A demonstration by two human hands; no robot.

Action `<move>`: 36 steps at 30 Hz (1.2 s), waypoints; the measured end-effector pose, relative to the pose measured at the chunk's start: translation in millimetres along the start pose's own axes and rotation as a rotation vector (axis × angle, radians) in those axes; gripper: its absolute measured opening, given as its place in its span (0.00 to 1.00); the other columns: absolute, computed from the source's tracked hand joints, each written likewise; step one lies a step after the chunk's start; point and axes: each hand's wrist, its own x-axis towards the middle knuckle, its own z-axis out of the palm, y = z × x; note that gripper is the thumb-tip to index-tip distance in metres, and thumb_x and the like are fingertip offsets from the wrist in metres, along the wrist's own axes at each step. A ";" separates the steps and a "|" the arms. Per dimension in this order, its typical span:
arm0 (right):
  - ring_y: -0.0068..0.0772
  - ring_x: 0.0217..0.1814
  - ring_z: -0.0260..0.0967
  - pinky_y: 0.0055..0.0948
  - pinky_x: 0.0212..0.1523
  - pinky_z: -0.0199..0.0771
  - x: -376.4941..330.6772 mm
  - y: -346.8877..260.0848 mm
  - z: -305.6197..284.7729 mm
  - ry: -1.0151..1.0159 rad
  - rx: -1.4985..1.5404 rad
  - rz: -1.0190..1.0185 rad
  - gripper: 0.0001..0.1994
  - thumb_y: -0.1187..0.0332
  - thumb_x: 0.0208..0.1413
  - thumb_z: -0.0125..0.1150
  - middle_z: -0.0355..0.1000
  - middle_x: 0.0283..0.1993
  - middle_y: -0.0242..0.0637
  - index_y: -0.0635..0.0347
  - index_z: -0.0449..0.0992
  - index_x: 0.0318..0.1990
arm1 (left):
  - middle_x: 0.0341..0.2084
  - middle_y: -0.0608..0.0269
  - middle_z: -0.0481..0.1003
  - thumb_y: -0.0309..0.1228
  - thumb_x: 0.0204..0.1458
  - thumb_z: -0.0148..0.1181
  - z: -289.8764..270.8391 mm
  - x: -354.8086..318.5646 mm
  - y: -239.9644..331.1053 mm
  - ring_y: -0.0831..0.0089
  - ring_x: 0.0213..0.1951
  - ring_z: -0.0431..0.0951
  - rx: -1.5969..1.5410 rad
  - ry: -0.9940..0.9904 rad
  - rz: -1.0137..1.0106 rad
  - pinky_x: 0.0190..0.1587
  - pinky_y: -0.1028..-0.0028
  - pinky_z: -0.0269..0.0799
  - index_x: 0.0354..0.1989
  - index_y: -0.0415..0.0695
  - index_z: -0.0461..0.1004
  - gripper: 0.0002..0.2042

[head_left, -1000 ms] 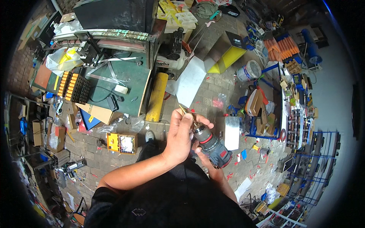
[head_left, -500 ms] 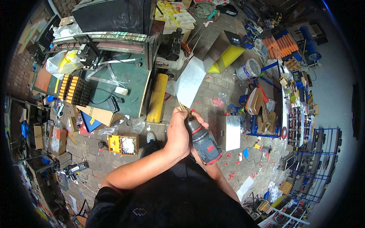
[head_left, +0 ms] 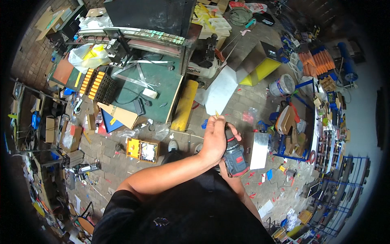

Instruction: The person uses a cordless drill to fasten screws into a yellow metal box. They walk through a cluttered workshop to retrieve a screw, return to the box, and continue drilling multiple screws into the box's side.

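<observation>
One drill (head_left: 235, 159) is swinging straighter, seemingly aligning with the bit (head_left: 217, 114) the left hand (head_left: 215, 140) is pinching, right hand (head_left: 224, 168) gripping below

A cluttered workshop is indicated by a power drill (head_left: 235, 159), 1 green-topped workbench (head_left: 161, 109) strewn with metal strips (head_left: 130, 81), a loaded blue-framed rack (head_left: 343, 189), and a brick-paved floor (head_left: 106, 157) littered with red scraps (head_left: 252, 195).

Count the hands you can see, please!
2. The bare left hand pinches a thin gold-coloured metal rod by the front of a grey-and-black power drill with red trim; the bare right hand is under the drill, mostly hidden.
</observation>
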 end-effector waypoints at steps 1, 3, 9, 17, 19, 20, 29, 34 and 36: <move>0.55 0.44 0.77 0.47 0.42 0.76 2.5 -2.8 -1.0 0.013 0.013 0.003 0.15 0.60 0.62 0.63 0.76 0.42 0.51 0.58 0.79 0.52 | 0.26 0.57 0.76 0.39 0.76 0.45 1.4 1.4 -1.6 0.64 0.27 0.81 -0.002 -0.012 0.004 0.34 0.66 0.79 0.45 0.46 0.61 0.10; 0.53 0.44 0.77 0.47 0.41 0.76 4.5 -4.7 3.5 0.051 0.020 0.012 0.14 0.61 0.63 0.63 0.77 0.42 0.49 0.58 0.79 0.51 | 0.25 0.58 0.75 0.41 0.77 0.45 0.9 4.4 -2.1 0.66 0.26 0.80 -0.004 -0.036 0.013 0.32 0.68 0.78 0.46 0.46 0.59 0.11; 0.50 0.43 0.78 0.48 0.39 0.77 -9.2 13.8 6.9 0.045 -0.106 0.034 0.13 0.61 0.60 0.66 0.77 0.43 0.47 0.54 0.79 0.48 | 0.25 0.59 0.76 0.41 0.76 0.50 -0.1 5.2 -2.6 0.64 0.27 0.82 0.039 -0.072 -0.005 0.35 0.65 0.80 0.41 0.47 0.61 0.12; 0.52 0.45 0.76 0.50 0.42 0.76 -26.9 24.4 7.0 0.022 -0.132 0.037 0.15 0.62 0.57 0.70 0.76 0.44 0.46 0.57 0.78 0.49 | 0.25 0.63 0.76 0.37 0.72 0.57 4.9 4.5 -1.2 0.68 0.27 0.83 0.112 -0.075 -0.114 0.34 0.67 0.80 0.46 0.46 0.68 0.09; 0.50 0.49 0.75 0.46 0.47 0.75 -20.8 8.5 -8.5 -0.090 -0.179 0.121 0.16 0.68 0.58 0.70 0.76 0.46 0.45 0.60 0.77 0.52 | 0.25 0.64 0.76 0.34 0.70 0.60 5.6 7.2 -5.5 0.69 0.27 0.83 0.113 -0.124 -0.148 0.34 0.67 0.79 0.48 0.45 0.70 0.08; 0.49 0.50 0.75 0.45 0.48 0.75 -20.6 8.0 -12.0 -0.114 -0.194 0.149 0.16 0.69 0.59 0.69 0.76 0.46 0.45 0.61 0.77 0.53 | 0.25 0.65 0.76 0.33 0.69 0.61 6.9 8.6 -8.5 0.69 0.28 0.83 0.112 -0.149 -0.165 0.34 0.68 0.79 0.50 0.45 0.71 0.08; 0.49 0.50 0.74 0.45 0.50 0.74 -19.7 41.8 -46.7 -0.135 -0.341 0.275 0.14 0.67 0.64 0.65 0.76 0.47 0.44 0.59 0.78 0.55 | 0.28 0.59 0.78 0.25 0.67 0.62 58.9 17.6 -58.4 0.68 0.29 0.83 0.159 -0.152 -0.252 0.33 0.70 0.79 0.58 0.35 0.67 0.15; 0.51 0.44 0.75 0.48 0.43 0.73 -12.3 97.8 -85.5 0.031 -0.150 0.214 0.11 0.63 0.63 0.64 0.76 0.42 0.45 0.56 0.77 0.49 | 0.28 0.59 0.77 0.24 0.66 0.61 104.6 41.8 -112.5 0.69 0.29 0.83 0.211 -0.169 -0.259 0.33 0.69 0.79 0.57 0.36 0.68 0.14; 0.50 0.42 0.76 0.48 0.40 0.74 -7.8 129.1 -103.7 0.054 -0.099 0.226 0.10 0.61 0.62 0.63 0.77 0.40 0.44 0.55 0.77 0.46 | 0.27 0.59 0.77 0.24 0.66 0.61 126.8 54.2 -137.1 0.69 0.28 0.83 0.221 -0.165 -0.265 0.33 0.69 0.79 0.56 0.36 0.68 0.14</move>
